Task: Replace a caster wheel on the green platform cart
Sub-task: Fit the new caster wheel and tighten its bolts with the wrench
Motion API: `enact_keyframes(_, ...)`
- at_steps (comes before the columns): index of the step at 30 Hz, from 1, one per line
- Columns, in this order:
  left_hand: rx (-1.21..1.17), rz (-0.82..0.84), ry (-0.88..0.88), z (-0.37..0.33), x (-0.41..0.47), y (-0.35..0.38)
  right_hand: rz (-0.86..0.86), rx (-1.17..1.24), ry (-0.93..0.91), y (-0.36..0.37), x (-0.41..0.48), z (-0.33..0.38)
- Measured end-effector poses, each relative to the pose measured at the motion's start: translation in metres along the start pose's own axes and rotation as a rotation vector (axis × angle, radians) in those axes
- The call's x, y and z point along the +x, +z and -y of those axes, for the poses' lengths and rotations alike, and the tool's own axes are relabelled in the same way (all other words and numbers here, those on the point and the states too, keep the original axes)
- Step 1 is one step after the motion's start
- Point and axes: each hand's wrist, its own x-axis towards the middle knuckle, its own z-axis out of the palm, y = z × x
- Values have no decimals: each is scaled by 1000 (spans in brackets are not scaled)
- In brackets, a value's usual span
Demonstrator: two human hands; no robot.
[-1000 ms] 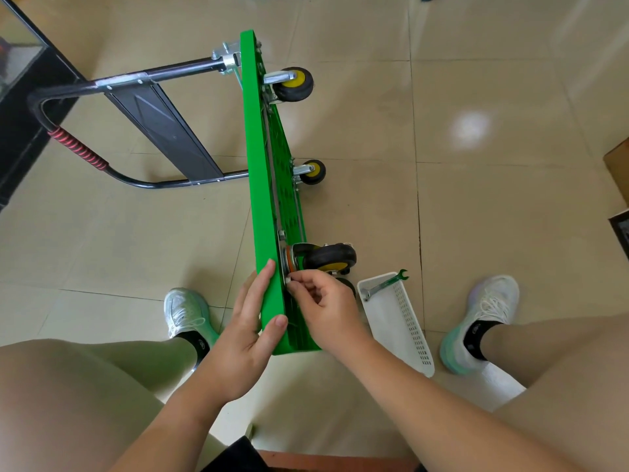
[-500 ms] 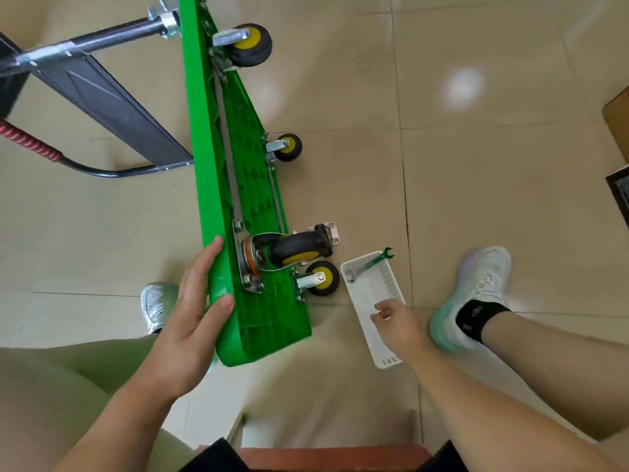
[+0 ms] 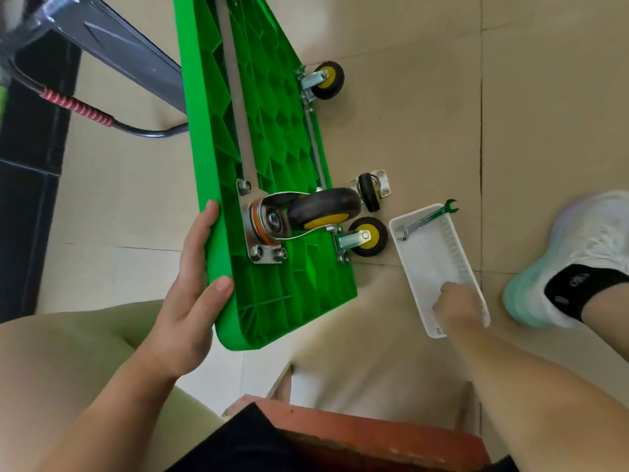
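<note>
**A:** Head view. Where's the cart?

**B:** The green platform cart (image 3: 265,97) stands on its long edge on the floor with its ribbed underside showing. The left hand (image 3: 190,294) braces the near top edge, with the fingers (image 3: 207,226) straight along the rim and the thumb laid over it.

**A:** And the right hand?

**B:** The right hand (image 3: 454,303) is down in the white tray (image 3: 425,260) beside the cart, knuckles up and fingers curled under. I can't tell if they've pinched anything. A green wrench (image 3: 425,219) lies across the tray's far end.

**A:** Which wheel is being changed?

**B:** Probably the big caster (image 3: 323,207) near the left hand. Its plate (image 3: 258,247) sits on the underside with bolts at the corners I can see. A loose caster (image 3: 371,190) lies on the floor just behind it, likely the old one.

**A:** So the step is fetching hardware?

**B:** That's my guess, a nut or washer. To do it well, hold the cart steady so the plate doesn't shift, and start each nut by hand. Use the wrench only once all the nuts have caught, tightening opposite corners in turn.
</note>
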Motion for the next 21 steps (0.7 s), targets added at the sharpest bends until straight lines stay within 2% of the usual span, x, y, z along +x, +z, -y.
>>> enact_keyframes(5, 11, -17, -34, 1, 1, -2, 15, -160, 5, 8, 10, -3)
enact_keyframes(11, 8, -24, -52, 3, 3, -8, 22, -187, -78, 6, 20, -12)
enact_keyframes(14, 4, -35, -51, 0, 5, -8, -10, 8, -117, 0, 12, -7)
enact_keyframes(18, -4, -26, -60, -5, 5, -2, -127, 586, -270, -28, -22, 35)
enact_keyframes(21, -36, -32, -70, -13, 4, -2, -215, 806, -401, -68, -64, 76)
